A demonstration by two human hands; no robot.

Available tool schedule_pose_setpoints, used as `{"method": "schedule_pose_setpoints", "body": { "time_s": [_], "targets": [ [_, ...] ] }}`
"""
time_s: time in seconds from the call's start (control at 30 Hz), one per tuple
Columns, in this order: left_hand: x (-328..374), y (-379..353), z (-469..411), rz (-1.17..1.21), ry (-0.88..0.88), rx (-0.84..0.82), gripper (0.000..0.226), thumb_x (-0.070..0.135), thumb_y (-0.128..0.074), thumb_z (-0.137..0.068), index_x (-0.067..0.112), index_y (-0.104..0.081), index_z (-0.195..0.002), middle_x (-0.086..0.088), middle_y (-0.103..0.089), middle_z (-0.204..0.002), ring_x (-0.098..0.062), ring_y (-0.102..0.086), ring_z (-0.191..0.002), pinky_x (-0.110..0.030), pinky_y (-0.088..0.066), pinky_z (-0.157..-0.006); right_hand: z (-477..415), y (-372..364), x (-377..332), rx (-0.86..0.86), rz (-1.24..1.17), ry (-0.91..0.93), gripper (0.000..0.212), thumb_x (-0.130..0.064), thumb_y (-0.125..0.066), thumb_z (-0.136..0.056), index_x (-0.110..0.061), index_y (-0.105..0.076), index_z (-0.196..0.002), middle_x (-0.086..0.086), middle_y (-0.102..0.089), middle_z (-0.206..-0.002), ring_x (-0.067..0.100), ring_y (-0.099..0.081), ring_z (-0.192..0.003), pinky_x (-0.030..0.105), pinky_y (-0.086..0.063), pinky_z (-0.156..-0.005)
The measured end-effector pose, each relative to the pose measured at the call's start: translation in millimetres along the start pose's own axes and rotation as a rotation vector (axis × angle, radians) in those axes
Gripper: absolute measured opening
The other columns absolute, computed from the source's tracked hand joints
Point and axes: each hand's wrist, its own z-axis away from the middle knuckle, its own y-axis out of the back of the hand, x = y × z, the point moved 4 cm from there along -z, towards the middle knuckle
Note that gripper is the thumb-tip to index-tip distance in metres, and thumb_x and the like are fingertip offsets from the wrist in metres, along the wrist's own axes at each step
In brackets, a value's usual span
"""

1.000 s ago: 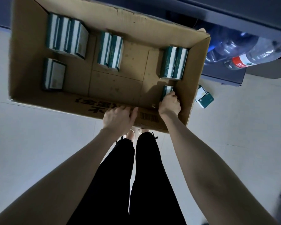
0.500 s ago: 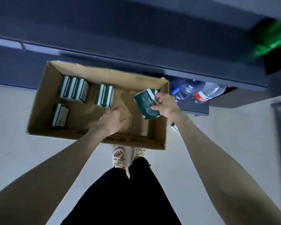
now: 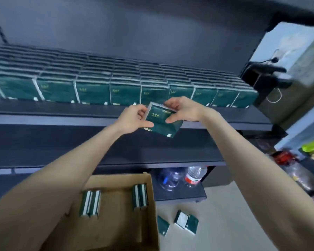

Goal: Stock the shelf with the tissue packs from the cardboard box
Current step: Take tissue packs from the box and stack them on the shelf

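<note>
tissue pack (image 3: 163, 128) mid-frame: gold print, upside down, part-covered, reads roughly "…TABLE", unsure | gold characters beside it: too blurred | shelf packs (image 3: 92, 93) far, bottle label (image 3: 191, 179) near right: illegible

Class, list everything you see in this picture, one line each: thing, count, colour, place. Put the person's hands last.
held tissue pack: one, dark green, in front of the upper shelf board
shelved tissue packs: too many to count, dark green, in rows on the upper board
shelf: one, dark, several boards
cardboard box: one, brown, below the shelf
boxed packs: about four, green and white, standing in two pairs
floor packs: two or three, green, right of the box
bottles: two, clear, on the lowest board
left hand: grips the held pack
right hand: grips it too
</note>
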Motion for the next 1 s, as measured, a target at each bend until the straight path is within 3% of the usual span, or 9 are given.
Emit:
{"method": "schedule_pose_setpoints", "body": {
  "time_s": [0.13,0.2,0.3,0.4,0.47,0.6,0.77,0.87,1.0],
  "targets": [
    [40,-6,-44,-0.019,-0.078,0.041,0.038,0.022,-0.084,-0.069,0.012,-0.061,-0.098,0.004,-0.061,-0.084,-0.012,-0.056,-0.074,-0.025,-0.049,-0.076,-11,51,12,0.159,0.115,0.003,0.064,-0.025,-0.081,-0.074,-0.008,-0.053,-0.13,0.004,-0.058,-0.127,0.019,-0.05,-0.123,0.029,-0.039,-0.103],
    [51,-12,-63,-0.076,-0.111,0.075,0.051,0.025,-0.082,-0.072,0.014,-0.059,-0.117,0.002,-0.062,-0.106,-0.015,-0.059,-0.094,-0.031,-0.048,-0.091,-19,72,24,0.204,0.118,-0.002,0.044,-0.022,-0.079,-0.077,-0.01,-0.061,-0.115,-0.002,-0.058,-0.103,0.019,-0.051,-0.106,0.019,-0.039,-0.086],
    [62,-18,-90,-0.437,-0.165,0.123,0.081,0.033,-0.076,-0.078,0.014,-0.034,-0.145,-0.003,-0.039,-0.144,-0.021,-0.038,-0.132,-0.038,-0.031,-0.109,-38,91,46,0.21,0.181,-0.021,0.026,-0.02,-0.077,-0.079,-0.019,-0.055,-0.093,-0.012,-0.041,-0.078,0.016,-0.035,-0.09,0.014,-0.029,-0.058],
    [60,-21,-123,-0.779,-0.165,0.083,0.094,0.04,-0.073,-0.079,0.012,-0.019,-0.15,-0.005,-0.022,-0.155,-0.023,-0.02,-0.142,-0.039,-0.016,-0.115,-62,99,69,0.205,0.329,-0.034,0.046,-0.024,-0.078,-0.078,-0.018,-0.059,-0.119,0.0,-0.05,-0.11,0.027,-0.037,-0.111,0.026,-0.039,-0.089],
    [52,-24,-141,-0.924,-0.121,0.015,0.102,0.044,-0.072,-0.079,0.01,-0.009,-0.152,-0.008,-0.011,-0.159,-0.023,-0.009,-0.146,-0.038,-0.007,-0.117,-78,100,81,0.208,0.393,-0.066,0.056,-0.027,-0.077,-0.077,-0.018,-0.057,-0.129,0.008,-0.039,-0.136,0.031,-0.028,-0.127,0.041,-0.03,-0.107],
    [41,-28,-164,-1.087,-0.025,-0.069,0.112,0.045,-0.072,-0.078,0.008,0.004,-0.151,-0.009,0.005,-0.16,-0.023,0.005,-0.147,-0.042,0.002,-0.119,-107,97,91,0.199,0.446,-0.025,0.049,-0.032,-0.076,-0.078,-0.02,-0.061,-0.123,0.007,-0.023,-0.149,0.031,-0.017,-0.135,0.044,-0.022,-0.109],
    [30,-30,-176,-1.158,0.023,-0.103,0.107,0.038,-0.07,-0.083,0.007,0.006,-0.151,-0.01,0.007,-0.16,-0.024,0.005,-0.147,-0.042,-0.002,-0.119,-130,86,98,0.245,0.456,0.057,0.058,-0.032,-0.078,-0.076,-0.014,-0.052,-0.125,0.008,-0.028,-0.142,0.03,-0.024,-0.131,0.043,-0.027,-0.107],
    [27,-32,-177,-1.172,0.03,-0.096,0.105,0.037,-0.069,-0.084,0.008,0.007,-0.151,-0.009,0.008,-0.16,-0.023,0.005,-0.147,-0.042,-0.003,-0.119,-136,81,103,0.304,0.477,0.138,0.078,-0.03,-0.08,-0.073,-0.009,-0.037,-0.135,0.008,-0.029,-0.144,0.029,-0.028,-0.132,0.04,-0.027,-0.107],
    [27,-33,-176,-1.177,0.041,-0.089,0.103,0.035,-0.067,-0.086,0.008,0.008,-0.151,-0.011,0.01,-0.159,-0.023,0.007,-0.147,-0.041,-0.001,-0.119,-146,71,114,0.171,0.579,0.153,0.102,-0.036,-0.073,-0.081,-0.016,-0.003,-0.153,0.003,-0.002,-0.161,0.026,-0.005,-0.147,0.044,-0.004,-0.118]
  ]
}}
